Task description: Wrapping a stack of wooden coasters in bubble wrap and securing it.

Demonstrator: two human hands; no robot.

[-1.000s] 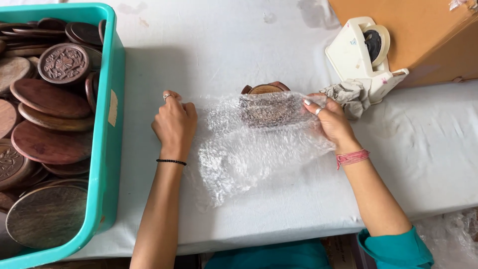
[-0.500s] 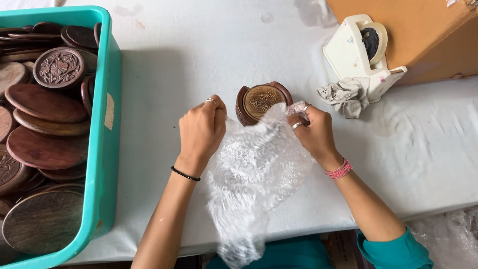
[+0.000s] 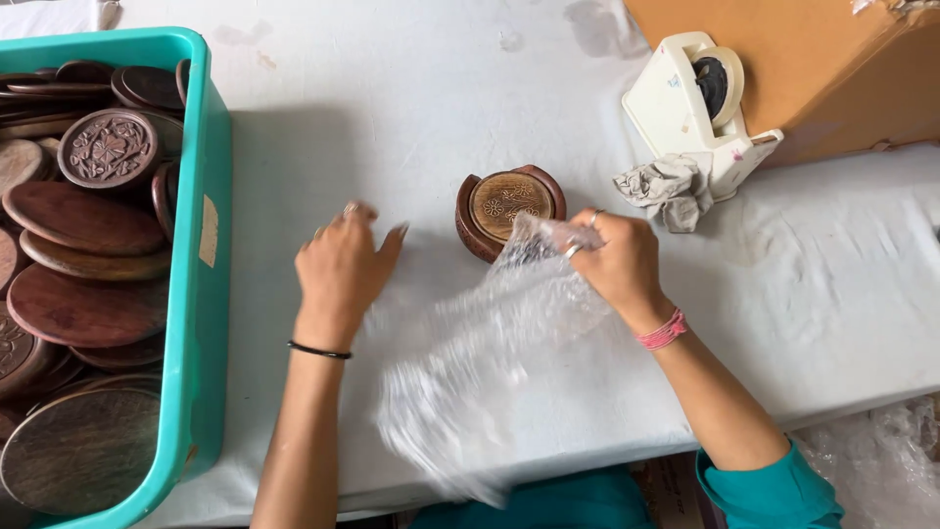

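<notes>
A round carved wooden coaster set (image 3: pixel 507 209) in its brown holder sits on the white table (image 3: pixel 392 118). My right hand (image 3: pixel 615 263) pinches the top edge of a clear bubble wrap sheet (image 3: pixel 490 362), just right of the coaster set; the sheet hangs blurred toward the table's near edge. My left hand (image 3: pixel 343 269) hovers to the left of the coaster set with fingers spread, holding nothing. It wears a black wristband; the right wrist has a pink band.
A teal plastic crate (image 3: pixel 201 294) full of several round and oval wooden discs stands at the left. A white tape dispenser (image 3: pixel 690 103) and a crumpled grey cloth (image 3: pixel 671 188) lie at the back right, beside a brown cardboard box (image 3: pixel 813 69).
The bubble wrap has been pulled off the coaster set, leaving it bare. My left hand let go of the sheet and moved left; my right hand keeps the sheet.
</notes>
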